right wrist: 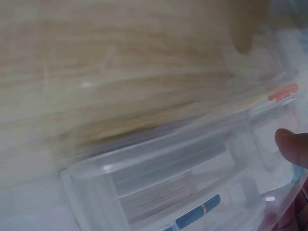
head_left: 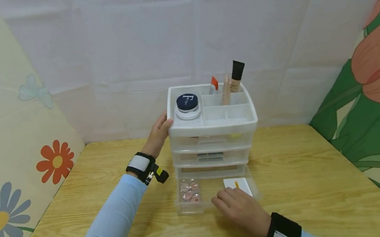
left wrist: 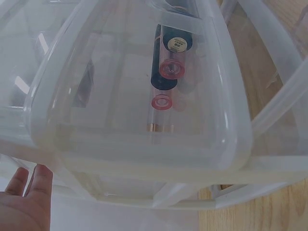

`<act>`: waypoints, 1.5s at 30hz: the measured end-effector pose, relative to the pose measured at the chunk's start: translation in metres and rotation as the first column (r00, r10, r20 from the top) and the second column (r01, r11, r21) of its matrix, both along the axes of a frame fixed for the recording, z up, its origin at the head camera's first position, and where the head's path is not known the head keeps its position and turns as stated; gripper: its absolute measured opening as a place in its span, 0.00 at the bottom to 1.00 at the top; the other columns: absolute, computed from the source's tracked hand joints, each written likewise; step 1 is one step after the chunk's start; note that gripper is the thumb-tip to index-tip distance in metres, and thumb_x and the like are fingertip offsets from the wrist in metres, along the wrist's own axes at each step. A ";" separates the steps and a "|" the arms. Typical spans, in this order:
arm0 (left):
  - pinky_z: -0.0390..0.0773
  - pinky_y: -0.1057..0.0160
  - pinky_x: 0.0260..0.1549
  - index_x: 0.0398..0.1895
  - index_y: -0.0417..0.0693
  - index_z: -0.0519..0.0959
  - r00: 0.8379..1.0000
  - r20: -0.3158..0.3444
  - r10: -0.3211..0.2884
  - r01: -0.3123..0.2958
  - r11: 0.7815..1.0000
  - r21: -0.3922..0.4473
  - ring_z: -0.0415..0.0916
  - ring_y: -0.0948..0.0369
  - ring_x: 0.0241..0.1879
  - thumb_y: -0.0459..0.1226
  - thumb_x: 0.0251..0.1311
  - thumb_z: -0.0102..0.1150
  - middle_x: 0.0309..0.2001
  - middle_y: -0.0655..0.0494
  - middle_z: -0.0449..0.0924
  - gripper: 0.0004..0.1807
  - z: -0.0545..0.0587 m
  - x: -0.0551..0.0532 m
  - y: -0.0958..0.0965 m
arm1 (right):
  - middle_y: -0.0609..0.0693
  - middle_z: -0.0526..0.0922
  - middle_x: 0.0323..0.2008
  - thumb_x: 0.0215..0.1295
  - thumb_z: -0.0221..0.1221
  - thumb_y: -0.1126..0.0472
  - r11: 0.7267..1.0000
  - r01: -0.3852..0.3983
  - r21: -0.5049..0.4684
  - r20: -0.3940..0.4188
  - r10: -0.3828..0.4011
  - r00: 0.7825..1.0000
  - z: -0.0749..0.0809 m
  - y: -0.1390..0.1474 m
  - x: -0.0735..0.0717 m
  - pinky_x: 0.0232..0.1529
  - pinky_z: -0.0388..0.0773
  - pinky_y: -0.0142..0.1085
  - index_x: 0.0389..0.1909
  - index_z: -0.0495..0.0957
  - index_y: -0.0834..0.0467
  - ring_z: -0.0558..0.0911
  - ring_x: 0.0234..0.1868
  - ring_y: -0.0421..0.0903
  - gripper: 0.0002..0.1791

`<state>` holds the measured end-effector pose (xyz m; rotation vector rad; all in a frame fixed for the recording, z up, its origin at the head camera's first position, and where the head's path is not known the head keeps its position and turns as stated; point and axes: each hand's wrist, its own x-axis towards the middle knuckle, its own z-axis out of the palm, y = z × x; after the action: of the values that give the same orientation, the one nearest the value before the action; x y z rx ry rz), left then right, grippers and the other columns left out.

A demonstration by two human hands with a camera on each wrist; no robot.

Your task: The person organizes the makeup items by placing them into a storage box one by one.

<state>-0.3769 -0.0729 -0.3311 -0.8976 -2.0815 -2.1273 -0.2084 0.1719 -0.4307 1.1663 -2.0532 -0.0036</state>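
A white plastic drawer organizer (head_left: pixel 214 129) stands on the table, its clear bottom drawer (head_left: pixel 210 192) pulled out at the front. My left hand (head_left: pixel 158 135) rests against the organizer's left side near the top rim, fingers extended. At the drawer's front edge, my right hand (head_left: pixel 241 212) grips the clear wall; in the right wrist view the thumb (right wrist: pixel 292 147) is over it and fingers show through the plastic. Inside the drawer lie a palette of pinkish round pans (head_left: pixel 189 191) on the left and a flat white box (head_left: pixel 238 185) on the right, partly behind my right hand.
On the organizer's top are a dark-lidded round compact (head_left: pixel 187 102), a black-capped tube (head_left: pixel 236 75), a beige slim tube (head_left: pixel 226 91) and a red-tipped item (head_left: pixel 214 84). Pink-and-black lip tubes (left wrist: pixel 168 67) show through a closed drawer. A pale cloth wall (head_left: pixel 116 56) rises behind.
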 end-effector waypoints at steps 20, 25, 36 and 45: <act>0.63 0.49 0.62 0.75 0.44 0.55 1.000 0.003 0.004 -0.004 1.000 -0.003 0.62 0.52 0.63 0.42 0.69 0.42 0.70 0.43 0.61 0.32 -0.002 0.000 0.002 | 0.52 0.75 0.35 0.53 0.48 0.73 0.998 0.063 -0.015 0.064 -0.062 0.996 -0.002 -0.002 -0.034 0.28 0.74 0.37 0.39 0.76 0.62 0.74 0.32 0.47 0.13; 0.62 0.49 0.63 0.75 0.44 0.55 1.000 0.002 0.009 -0.009 1.000 0.001 0.62 0.52 0.64 0.42 0.70 0.43 0.69 0.43 0.62 0.32 0.000 0.001 0.002 | 0.52 0.76 0.35 0.53 0.49 0.73 0.996 0.092 0.007 0.068 -0.093 0.993 -0.002 -0.001 -0.047 0.28 0.75 0.38 0.39 0.75 0.62 0.75 0.32 0.48 0.13; 0.64 0.48 0.62 0.76 0.49 0.55 1.000 0.004 0.011 -0.011 1.000 -0.025 0.64 0.52 0.63 0.44 0.69 0.42 0.69 0.46 0.63 0.32 -0.001 -0.001 0.001 | 0.54 0.76 0.36 0.51 0.54 0.73 0.990 0.123 0.071 0.048 -0.127 0.991 0.000 0.003 -0.068 0.31 0.75 0.41 0.40 0.75 0.61 0.76 0.35 0.50 0.13; 0.64 0.49 0.62 0.76 0.45 0.54 1.000 -0.001 0.009 -0.009 1.000 -0.001 0.62 0.53 0.64 0.43 0.69 0.42 0.71 0.46 0.60 0.33 -0.002 -0.001 0.001 | 0.54 0.75 0.37 0.47 0.62 0.74 0.984 0.142 0.106 -0.001 -0.143 0.990 0.002 0.004 -0.080 0.32 0.75 0.40 0.43 0.75 0.61 0.75 0.36 0.51 0.19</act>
<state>-0.3778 -0.0716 -0.3327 -0.8881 -2.0821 -2.1211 -0.2882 0.1761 -0.4282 1.0805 -2.1601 -0.1804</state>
